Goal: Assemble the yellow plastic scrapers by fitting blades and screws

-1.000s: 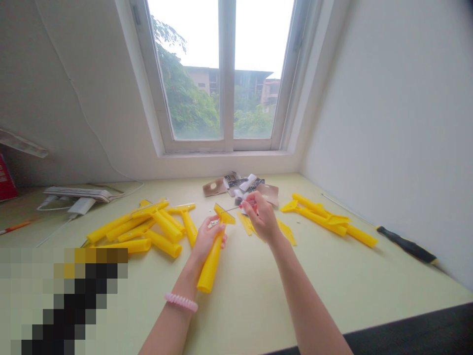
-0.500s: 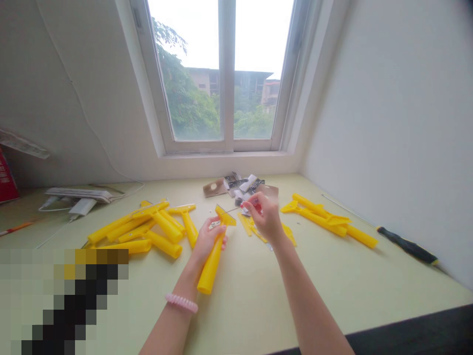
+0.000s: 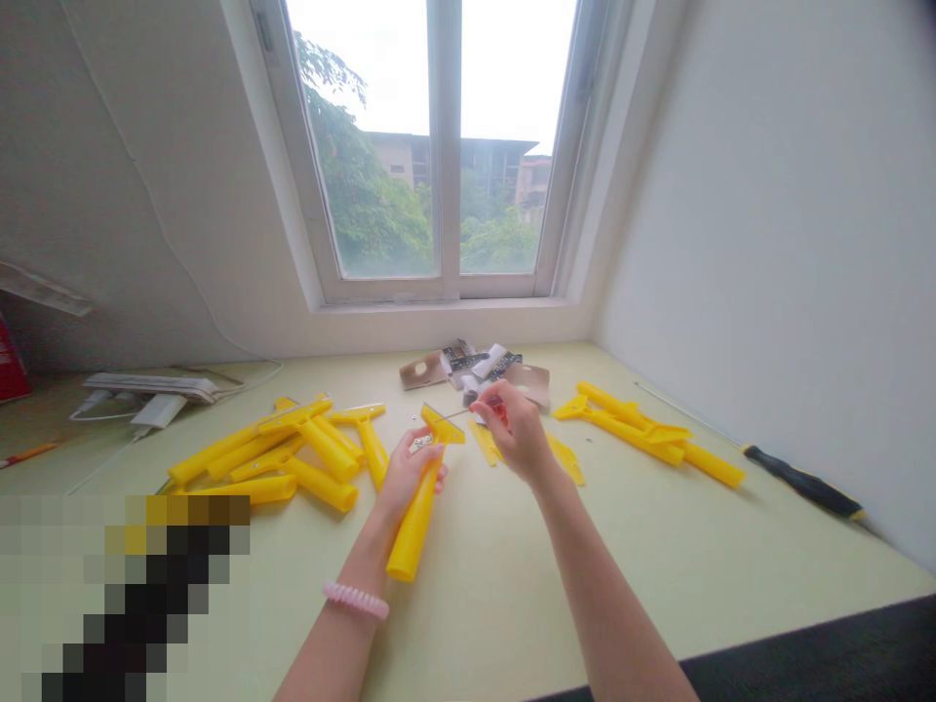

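My left hand [image 3: 411, 470] is wrapped round the neck of a yellow scraper [image 3: 415, 531], its wide head pointing up and away and its round handle towards me. In my closed right hand [image 3: 518, 429] is a screwdriver; its thin metal shaft [image 3: 454, 414] reaches left to the scraper's head. Fingers cover most of its reddish handle. Whether the tip sits in a screw is too small to tell. Small shiny screws [image 3: 422, 442] show beside my left fingers. Flat yellow pieces [image 3: 565, 458] lie behind and beside my right hand.
A pile of yellow scrapers [image 3: 322, 458] lies to the left, and several more yellow parts [image 3: 643, 429] to the right. Near the right wall is a long black-handled screwdriver [image 3: 802, 482]. Torn packaging [image 3: 483, 366] lies under the window. A power strip [image 3: 157, 388] is at the back left.
Both hands hold nearly the same pose on the scraper and screwdriver. My right hand has turned slightly, and the whole view has shifted a little.
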`<state>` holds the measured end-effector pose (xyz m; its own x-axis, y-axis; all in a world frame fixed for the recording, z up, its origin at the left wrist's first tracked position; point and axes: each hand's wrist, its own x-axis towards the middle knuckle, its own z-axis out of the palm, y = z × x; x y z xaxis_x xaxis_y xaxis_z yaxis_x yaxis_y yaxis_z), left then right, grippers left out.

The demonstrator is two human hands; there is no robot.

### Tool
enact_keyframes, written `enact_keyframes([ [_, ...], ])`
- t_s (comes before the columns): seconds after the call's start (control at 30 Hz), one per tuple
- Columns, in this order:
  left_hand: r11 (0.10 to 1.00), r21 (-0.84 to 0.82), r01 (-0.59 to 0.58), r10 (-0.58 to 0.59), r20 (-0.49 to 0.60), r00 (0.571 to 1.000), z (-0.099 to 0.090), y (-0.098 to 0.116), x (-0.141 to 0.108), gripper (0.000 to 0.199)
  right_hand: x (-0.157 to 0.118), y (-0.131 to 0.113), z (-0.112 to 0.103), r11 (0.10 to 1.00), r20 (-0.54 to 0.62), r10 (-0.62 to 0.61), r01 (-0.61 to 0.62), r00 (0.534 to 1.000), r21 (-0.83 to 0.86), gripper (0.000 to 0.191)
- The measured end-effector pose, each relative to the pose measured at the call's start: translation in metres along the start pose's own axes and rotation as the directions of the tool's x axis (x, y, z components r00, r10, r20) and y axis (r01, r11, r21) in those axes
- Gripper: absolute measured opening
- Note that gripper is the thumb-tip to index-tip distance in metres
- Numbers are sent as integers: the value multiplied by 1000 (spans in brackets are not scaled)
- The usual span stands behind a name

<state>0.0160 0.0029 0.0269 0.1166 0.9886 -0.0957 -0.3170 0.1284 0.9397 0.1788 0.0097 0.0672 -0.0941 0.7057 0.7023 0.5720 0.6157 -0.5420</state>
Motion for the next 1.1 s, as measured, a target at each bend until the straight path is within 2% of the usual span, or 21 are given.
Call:
enact_keyframes([
  [0.4, 999, 16, -33, 33, -16, 999, -2, -2, 2, 40, 1, 3, 0, 999, -96, 48, -46, 994, 20, 17],
  [0.7, 998, 16, -68, 68, -57, 996, 3, 0, -2, 43, 1, 1, -1, 991, -107, 136, -134, 985, 30, 24],
  [0.83, 997, 20, -74, 75, -85, 994, 2, 0, -1, 42, 1, -1, 2, 980, -105, 187, -178, 977, 94, 25],
  [0.93, 994, 33, -100, 103, -99, 990, 2, 1, -3, 41, 2, 4, 3, 949, -108, 244, -214, 964, 232, 26],
  [1.0, 980, 84, -182, 192, -137, 972, 1, 5, -5, 38, 3, 13, 2, 923, -189, 299, -234, 935, 305, 28],
  [1.03, 959, 137, -250, 272, -173, 947, -1, 9, -7, 37, 3, 18, 2, 918, -244, 325, -244, 914, 312, 30],
  [1.1, 875, 320, -364, 449, -252, 858, -6, 21, -10, 35, 3, 31, 4, 925, -304, 351, -277, 886, 261, 33],
])
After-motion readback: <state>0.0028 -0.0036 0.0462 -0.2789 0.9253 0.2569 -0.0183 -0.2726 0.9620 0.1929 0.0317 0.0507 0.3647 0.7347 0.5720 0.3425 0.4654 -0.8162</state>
